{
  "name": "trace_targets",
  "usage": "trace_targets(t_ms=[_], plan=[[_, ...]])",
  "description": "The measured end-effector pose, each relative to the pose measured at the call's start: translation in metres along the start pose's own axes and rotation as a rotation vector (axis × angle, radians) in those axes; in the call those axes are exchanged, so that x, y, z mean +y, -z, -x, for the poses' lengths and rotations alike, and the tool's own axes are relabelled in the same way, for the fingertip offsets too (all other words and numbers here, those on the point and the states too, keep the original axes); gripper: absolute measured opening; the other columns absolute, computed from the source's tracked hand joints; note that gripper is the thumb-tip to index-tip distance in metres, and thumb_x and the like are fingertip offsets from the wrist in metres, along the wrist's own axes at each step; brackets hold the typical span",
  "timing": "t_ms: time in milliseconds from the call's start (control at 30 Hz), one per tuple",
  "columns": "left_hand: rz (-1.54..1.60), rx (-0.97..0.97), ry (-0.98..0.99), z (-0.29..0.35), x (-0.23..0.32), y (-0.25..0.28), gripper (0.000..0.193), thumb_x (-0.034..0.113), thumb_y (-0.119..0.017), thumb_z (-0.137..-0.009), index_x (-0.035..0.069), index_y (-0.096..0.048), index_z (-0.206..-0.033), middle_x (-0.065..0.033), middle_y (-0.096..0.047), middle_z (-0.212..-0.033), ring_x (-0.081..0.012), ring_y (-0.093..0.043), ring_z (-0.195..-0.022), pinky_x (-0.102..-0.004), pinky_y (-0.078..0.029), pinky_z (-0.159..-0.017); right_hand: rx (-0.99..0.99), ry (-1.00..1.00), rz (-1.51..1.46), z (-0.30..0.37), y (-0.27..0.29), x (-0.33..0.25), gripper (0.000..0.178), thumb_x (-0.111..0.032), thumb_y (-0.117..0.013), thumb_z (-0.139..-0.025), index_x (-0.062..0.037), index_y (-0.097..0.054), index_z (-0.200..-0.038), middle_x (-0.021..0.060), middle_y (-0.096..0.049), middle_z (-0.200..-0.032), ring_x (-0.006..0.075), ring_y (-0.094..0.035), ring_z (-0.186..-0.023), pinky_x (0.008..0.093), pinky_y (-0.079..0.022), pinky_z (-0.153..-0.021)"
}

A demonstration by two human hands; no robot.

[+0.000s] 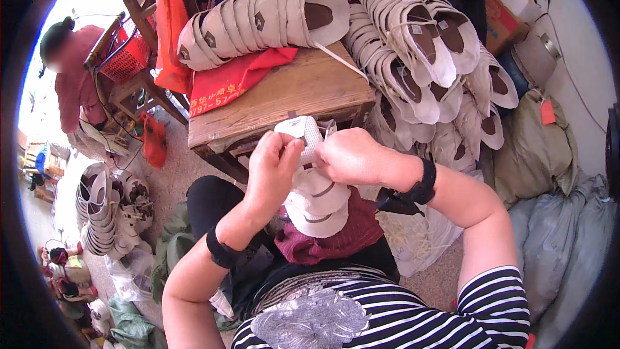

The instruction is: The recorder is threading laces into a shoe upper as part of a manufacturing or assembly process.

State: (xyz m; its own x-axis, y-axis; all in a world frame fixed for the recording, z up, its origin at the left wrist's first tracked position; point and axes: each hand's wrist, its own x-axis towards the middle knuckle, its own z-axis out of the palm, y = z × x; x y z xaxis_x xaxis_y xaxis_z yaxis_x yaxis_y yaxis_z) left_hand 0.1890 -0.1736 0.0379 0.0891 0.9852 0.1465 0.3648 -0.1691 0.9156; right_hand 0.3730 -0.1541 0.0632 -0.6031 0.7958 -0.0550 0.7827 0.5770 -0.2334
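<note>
A white perforated shoe upper (312, 143) stands up between my hands above my lap, close to the table's front edge. My left hand (272, 167) is closed, thumb and fingers pinched at the upper's left edge. Curled at its right side, my right hand (352, 155) grips the upper's edge; anything small in its fingertips is hidden. Below my hands, more white shoe uppers (318, 210) lie nested together on a maroon cloth (336, 245) over my lap. Dark bands circle both my wrists.
A wooden table (310, 87) stands ahead, with a nested row of white uppers (271, 19) and a red bag (242, 77) on it. Stacked uppers (413, 45) rise at the right, near grey sacks (562, 239). Another person (81, 71) sits at far left, beyond more uppers (97, 207).
</note>
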Motion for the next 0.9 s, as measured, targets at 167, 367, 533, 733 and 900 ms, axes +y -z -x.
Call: trace_targets(t_ms=[167,367,533,733,900], plan=[[-0.091,-0.005,-0.184,0.011,-0.007,-0.001,0.008,0.009,-0.058,-0.094,0.001,-0.06,-0.094,-0.0123,-0.065,-0.082,-0.0239,-0.063,-0.069,-0.0332,-0.05,-0.063,0.331,0.307,0.086,0.006,0.012,0.007,0.032,-0.017,-0.073,-0.073,-0.0063,-0.061,-0.1,0.0148,-0.06,-0.095,0.0327,-0.065,-0.086,0.0445,-0.053,-0.072],[-0.236,-0.106,-0.356,0.014,-0.011,-0.003,0.007,0.009,-0.057,-0.096,0.003,-0.058,-0.1,-0.0134,-0.071,-0.092,-0.0298,-0.07,-0.078,-0.0363,-0.055,-0.067,-0.219,0.172,-0.166,-0.01,0.03,0.028,0.036,-0.016,-0.076,-0.072,-0.0085,-0.056,-0.101,0.0103,-0.055,-0.1,0.0318,-0.062,-0.092,0.0435,-0.05,-0.076],[-0.354,-0.19,-0.345,0.011,-0.012,-0.001,0.006,0.009,-0.057,-0.095,0.004,-0.057,-0.099,-0.0123,-0.071,-0.092,-0.0315,-0.069,-0.081,-0.0389,-0.055,-0.068,-0.191,0.218,-0.335,-0.01,0.018,0.043,0.031,-0.02,-0.077,-0.067,-0.0055,-0.055,-0.082,0.0098,-0.055,-0.094,0.0313,-0.061,-0.082,0.0409,-0.048,-0.07],[-0.293,-0.047,-0.522,0.009,-0.026,-0.01,0.008,0.011,-0.061,-0.093,0.006,-0.056,-0.096,-0.0125,-0.068,-0.078,-0.0311,-0.067,-0.065,-0.0396,-0.053,-0.056,-0.007,0.232,-0.394,-0.004,-0.008,0.04,0.03,-0.021,-0.078,-0.067,-0.0058,-0.054,-0.078,0.0092,-0.053,-0.089,0.0296,-0.058,-0.081,0.0396,-0.046,-0.069],[-0.267,-0.044,-0.503,0.011,-0.026,-0.011,0.008,0.011,-0.061,-0.093,0.006,-0.056,-0.096,-0.0125,-0.068,-0.079,-0.0312,-0.067,-0.065,-0.0392,-0.053,-0.057,0.058,0.259,-0.462,0.002,-0.018,0.041,0.027,-0.018,-0.076,-0.069,-0.0043,-0.055,-0.081,0.0108,-0.051,-0.092,0.0299,-0.055,-0.086,0.0386,-0.045,-0.075]])
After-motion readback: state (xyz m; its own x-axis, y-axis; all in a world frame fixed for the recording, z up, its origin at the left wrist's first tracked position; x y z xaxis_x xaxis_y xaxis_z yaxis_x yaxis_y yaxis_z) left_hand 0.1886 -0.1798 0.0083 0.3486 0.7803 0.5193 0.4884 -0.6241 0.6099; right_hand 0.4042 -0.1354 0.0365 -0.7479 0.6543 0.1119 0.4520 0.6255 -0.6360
